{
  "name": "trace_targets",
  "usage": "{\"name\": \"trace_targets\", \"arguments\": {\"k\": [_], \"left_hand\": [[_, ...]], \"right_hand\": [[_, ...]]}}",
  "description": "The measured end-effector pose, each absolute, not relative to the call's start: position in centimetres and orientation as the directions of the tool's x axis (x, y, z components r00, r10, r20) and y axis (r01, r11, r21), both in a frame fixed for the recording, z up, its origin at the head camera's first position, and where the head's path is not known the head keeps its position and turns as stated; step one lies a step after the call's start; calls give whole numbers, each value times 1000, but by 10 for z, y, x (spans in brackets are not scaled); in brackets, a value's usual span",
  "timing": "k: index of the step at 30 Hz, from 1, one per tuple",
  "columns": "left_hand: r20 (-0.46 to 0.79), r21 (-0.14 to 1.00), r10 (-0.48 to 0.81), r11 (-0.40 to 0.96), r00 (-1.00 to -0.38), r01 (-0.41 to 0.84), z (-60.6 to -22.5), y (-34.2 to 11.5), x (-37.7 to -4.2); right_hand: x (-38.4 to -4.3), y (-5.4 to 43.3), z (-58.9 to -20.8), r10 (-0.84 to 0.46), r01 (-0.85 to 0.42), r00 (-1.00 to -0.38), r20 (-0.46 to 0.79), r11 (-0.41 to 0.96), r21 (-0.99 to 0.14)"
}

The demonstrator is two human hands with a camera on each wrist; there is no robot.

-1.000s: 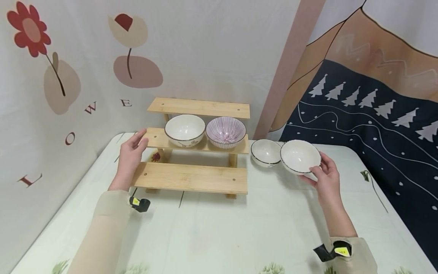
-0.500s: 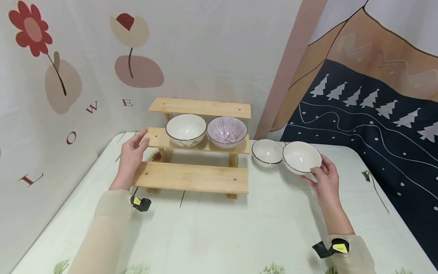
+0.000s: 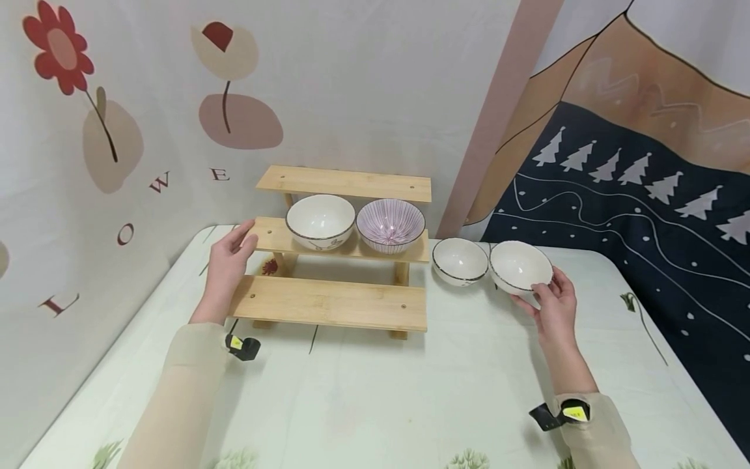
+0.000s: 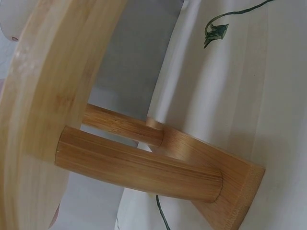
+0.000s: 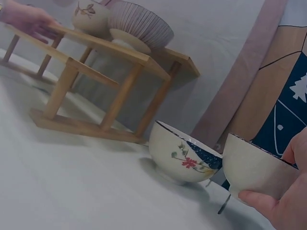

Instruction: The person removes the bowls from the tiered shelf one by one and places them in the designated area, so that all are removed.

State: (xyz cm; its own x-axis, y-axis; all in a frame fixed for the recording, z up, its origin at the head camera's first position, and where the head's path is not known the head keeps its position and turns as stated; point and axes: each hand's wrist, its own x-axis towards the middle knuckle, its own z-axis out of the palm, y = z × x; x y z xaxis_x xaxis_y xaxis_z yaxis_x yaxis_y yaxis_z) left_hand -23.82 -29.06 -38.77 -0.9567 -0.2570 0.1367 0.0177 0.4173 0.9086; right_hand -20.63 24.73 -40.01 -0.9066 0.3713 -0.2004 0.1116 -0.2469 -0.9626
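A white bowl with a dark patterned rim [image 3: 521, 266] is in my right hand [image 3: 556, 312], thumb at its rim and fingers against the outer wall. In the right wrist view a finger lies by the base; whether the base touches the table I cannot tell. Close by on its left stands a second white bowl [image 3: 459, 260], with painted flowers [image 5: 188, 162] outside. My left hand [image 3: 227, 264] rests against the left end of a stepped bamboo rack's middle shelf [image 3: 375, 252]. That shelf carries a white bowl [image 3: 320, 220] and a purple-striped bowl [image 3: 390, 223].
The rack also has a top shelf [image 3: 346, 183] and a lower shelf [image 3: 328, 303], held on round wooden legs [image 4: 139, 165]. A pale cloth [image 3: 375, 404] covers the table. Printed drapes [image 3: 363, 85] stand right behind the rack.
The bowl in my right hand has shifted slightly to the right, away from the bowl on its left. My left hand has kept its place at the rack. The head view has drifted a little.
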Motion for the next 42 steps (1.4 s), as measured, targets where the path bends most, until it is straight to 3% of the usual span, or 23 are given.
{"name": "trace_targets", "arguments": {"k": [20,34,38,42], "left_hand": [[124,910,-256,415,-959,7,-388,-287,-239],[129,913,-264,407,-956,10,-385,-287,-236],[125,913,-262,408,-957,8,-384,-286,-235],[120,908,-271,419,-955,-6,-384,-287,-234]], "right_hand": [[-224,251,-419,418,143,-865,-276,-322,-936],[-228,253,-424,362,192,-872,-328,-363,-912],[-226,259,-420,310,264,-886,-344,-274,-925],[-223,268,-415,244,324,-909,-337,-94,-941]]}}
